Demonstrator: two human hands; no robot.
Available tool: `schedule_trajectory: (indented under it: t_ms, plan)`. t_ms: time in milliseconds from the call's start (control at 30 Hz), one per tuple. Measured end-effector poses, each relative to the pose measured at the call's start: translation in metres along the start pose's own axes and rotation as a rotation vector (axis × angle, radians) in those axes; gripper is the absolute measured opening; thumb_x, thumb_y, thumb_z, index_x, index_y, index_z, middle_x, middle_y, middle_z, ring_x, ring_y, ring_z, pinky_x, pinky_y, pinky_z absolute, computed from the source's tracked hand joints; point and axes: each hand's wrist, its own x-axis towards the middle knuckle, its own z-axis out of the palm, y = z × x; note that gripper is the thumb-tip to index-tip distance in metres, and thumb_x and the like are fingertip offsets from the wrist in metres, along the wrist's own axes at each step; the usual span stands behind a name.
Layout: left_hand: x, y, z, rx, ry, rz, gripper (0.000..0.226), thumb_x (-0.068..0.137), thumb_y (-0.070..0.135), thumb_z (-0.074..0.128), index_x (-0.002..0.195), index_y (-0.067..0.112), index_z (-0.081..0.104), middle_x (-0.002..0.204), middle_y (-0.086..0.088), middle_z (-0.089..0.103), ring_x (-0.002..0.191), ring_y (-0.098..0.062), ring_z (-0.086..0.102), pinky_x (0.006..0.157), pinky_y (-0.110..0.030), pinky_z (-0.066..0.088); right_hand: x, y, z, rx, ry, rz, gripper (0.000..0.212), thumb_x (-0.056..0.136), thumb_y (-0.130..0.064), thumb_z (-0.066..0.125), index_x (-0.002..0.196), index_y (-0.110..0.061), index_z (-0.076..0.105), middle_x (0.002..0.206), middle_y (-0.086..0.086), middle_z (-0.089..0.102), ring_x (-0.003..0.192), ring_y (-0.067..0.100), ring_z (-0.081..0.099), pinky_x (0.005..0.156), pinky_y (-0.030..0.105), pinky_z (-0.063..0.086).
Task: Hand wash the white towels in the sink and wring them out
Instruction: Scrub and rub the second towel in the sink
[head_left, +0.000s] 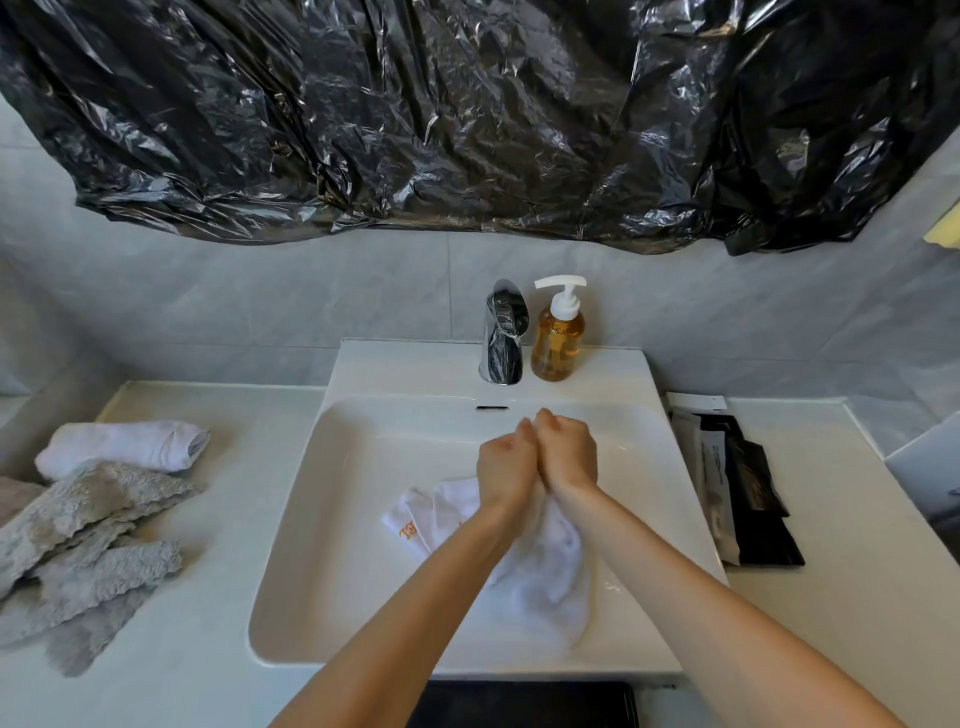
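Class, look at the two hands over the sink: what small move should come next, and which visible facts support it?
Probably twist the fists in opposite directions to wring. The left hand and right hand meet, each with a closed grip on the white towel, which hangs bunched into the sink. No water shows at the faucet. Another white towel waits on the counter.

Both bare forearms reaching forward and converging toward the middle. Left hand (506, 470) and right hand (567, 453) pressed side by side, knuckles up, touching along their inner edges. Fingers (524, 427) of each curled into a fist, gripping the white towel (540, 566) that hangs below the wrists. Wrists close together, bent slightly down.
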Motion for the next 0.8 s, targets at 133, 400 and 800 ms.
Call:
schedule_trajectory:
  t_ms: [133, 400, 800]
  plan:
    - [0.019, 0.008, -0.009, -0.027, 0.126, -0.016, 0.055, 0.1, 0.026, 0.049, 0.048, 0.013, 0.039, 0.047, -0.002, 0.043, 0.057, -0.022, 0.041, 0.063, -0.034, 0.036, -0.016, 0.011, 0.006, -0.045, -0.036, -0.038, 0.041, 0.097, -0.027, 0.042, 0.057, -0.016, 0.049, 0.066, 0.004, 0.059, 0.072, 0.027, 0.056, 0.063, 0.03, 0.038]
    - [0.01, -0.003, -0.002, 0.019, 0.053, -0.003, 0.05, 0.101, 0.027, 0.046, 0.054, 0.011, 0.052, 0.057, -0.004, 0.057, 0.061, -0.019, 0.053, 0.065, -0.033, 0.044, -0.002, 0.009, 0.009, 0.001, 0.014, 0.011, 0.041, 0.096, -0.026, 0.041, 0.056, -0.017, 0.048, 0.075, 0.011, 0.064, 0.077, 0.031, 0.056, 0.068, 0.033, 0.039]
    - [0.02, 0.009, -0.018, -0.014, 0.114, -0.083, 0.053, 0.1, 0.028, 0.048, 0.051, 0.012, 0.037, 0.051, -0.003, 0.041, 0.055, -0.022, 0.04, 0.062, -0.033, 0.035, -0.023, 0.014, 0.015, 0.032, -0.049, 0.009, 0.046, 0.099, -0.024, 0.04, 0.053, -0.019, 0.042, 0.06, 0.001, 0.051, 0.064, 0.023, 0.048, 0.059, 0.031, 0.034]
